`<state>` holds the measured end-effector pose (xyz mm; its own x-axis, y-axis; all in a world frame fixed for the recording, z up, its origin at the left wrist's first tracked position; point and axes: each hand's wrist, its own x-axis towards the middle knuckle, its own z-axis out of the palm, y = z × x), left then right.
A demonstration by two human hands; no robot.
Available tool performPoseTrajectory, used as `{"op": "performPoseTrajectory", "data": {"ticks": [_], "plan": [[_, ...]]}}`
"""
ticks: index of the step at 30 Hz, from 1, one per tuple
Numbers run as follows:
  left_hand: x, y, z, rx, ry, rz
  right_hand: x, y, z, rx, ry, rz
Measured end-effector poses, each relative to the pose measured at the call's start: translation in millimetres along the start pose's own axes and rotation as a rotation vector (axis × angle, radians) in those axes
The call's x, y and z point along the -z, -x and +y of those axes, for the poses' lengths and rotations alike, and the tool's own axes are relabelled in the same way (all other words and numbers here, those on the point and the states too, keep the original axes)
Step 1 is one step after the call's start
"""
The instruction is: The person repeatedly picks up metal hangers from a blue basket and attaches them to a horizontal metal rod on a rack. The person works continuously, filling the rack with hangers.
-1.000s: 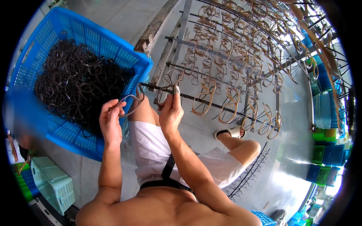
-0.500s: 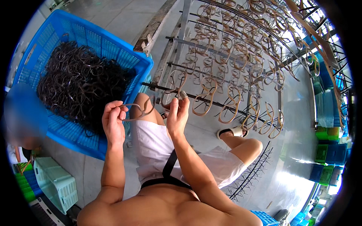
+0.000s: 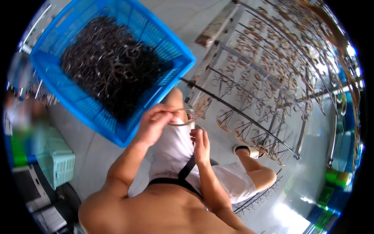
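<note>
My left hand [image 3: 152, 124] is closed on one brown eyeglass frame [image 3: 182, 124], held over my left thigh beside the blue basket. Motion blurs the frame's outline. My right hand [image 3: 201, 146] is just below and right of it, over my lap. Its fingers are loosely stretched upward, with a dark cover on one fingertip, and I see nothing held in them. A large blue plastic basket [image 3: 91, 126] at the left is heaped with dark eyeglass frames [image 3: 113, 62]. To the right, a metal rack has black rods [image 3: 241, 112] with many brown eyeglass frames [image 3: 257, 76] hanging from them.
A worn wooden beam [image 3: 208, 36] stands at the rack's near left end. A loose spiked rod [image 3: 259, 193] lies on the floor by my right leg. Pale green crates [image 3: 60, 163] stand at lower left, and green and blue bins [image 3: 327, 195] line the right side.
My hands have moved away from the rack rod, lower and to the right in view. The left hand still grips the eyeglass frame. The whole view has shifted, bringing the basket higher.
</note>
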<state>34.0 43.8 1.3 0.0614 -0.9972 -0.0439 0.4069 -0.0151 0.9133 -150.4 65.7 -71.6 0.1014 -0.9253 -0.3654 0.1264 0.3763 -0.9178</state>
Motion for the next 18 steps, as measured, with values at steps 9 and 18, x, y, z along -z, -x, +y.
{"op": "performPoseTrajectory", "data": {"ticks": [9,18], "plan": [[-8.1,-8.5,-14.2,0.044,-0.571,-0.305,25.2,32.1,-48.8,0.473,-0.228,0.391],[291.8,-121.6,-108.4,0.711,-1.818,0.065,245.7,94.7,-129.4,0.844,-0.176,1.160]]}}
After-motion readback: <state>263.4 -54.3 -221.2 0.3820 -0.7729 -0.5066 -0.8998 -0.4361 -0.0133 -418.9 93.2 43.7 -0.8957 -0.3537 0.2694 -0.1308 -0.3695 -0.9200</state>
